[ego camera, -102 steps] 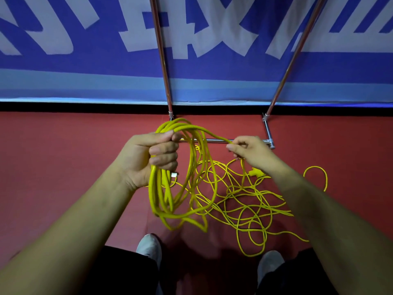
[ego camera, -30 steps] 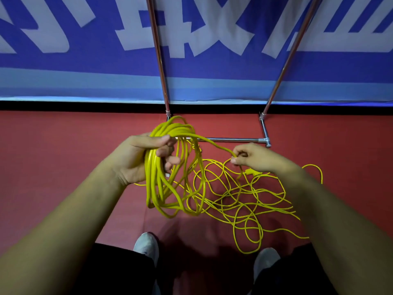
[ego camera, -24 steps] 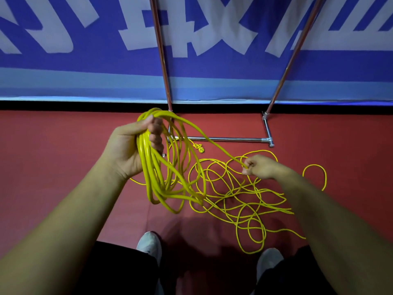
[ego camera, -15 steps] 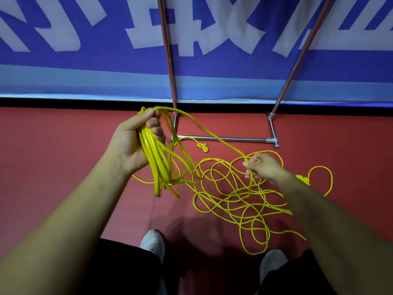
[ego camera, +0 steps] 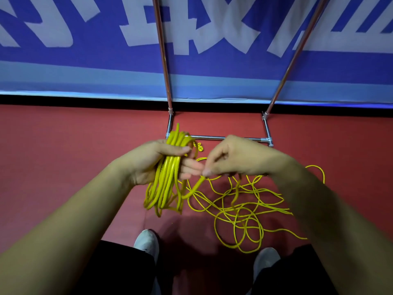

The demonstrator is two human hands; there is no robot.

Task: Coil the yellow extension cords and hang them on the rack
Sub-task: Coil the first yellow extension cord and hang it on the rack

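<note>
My left hand (ego camera: 148, 165) is closed around a bundle of several loops of the yellow extension cord (ego camera: 168, 184), which hangs down from the fist. My right hand (ego camera: 238, 158) sits right beside it, pinching one strand of the same cord at the fingertips close to the left fingers. The loose rest of the cord (ego camera: 240, 209) lies tangled on the red floor below and to the right. The rack (ego camera: 225, 137) shows its chrome base bar behind my hands and two slanted uprights rising out of view.
A blue banner with white lettering (ego camera: 106, 50) covers the wall behind the rack. My two light shoes (ego camera: 146, 241) stand on the red floor (ego camera: 63, 145) at the bottom, the right one (ego camera: 265, 258) next to the cord tangle.
My right hand has lifted from the tangle on the floor and come left to meet my left hand, bringing a strand with it. The left hand's bundle has lowered slightly.
</note>
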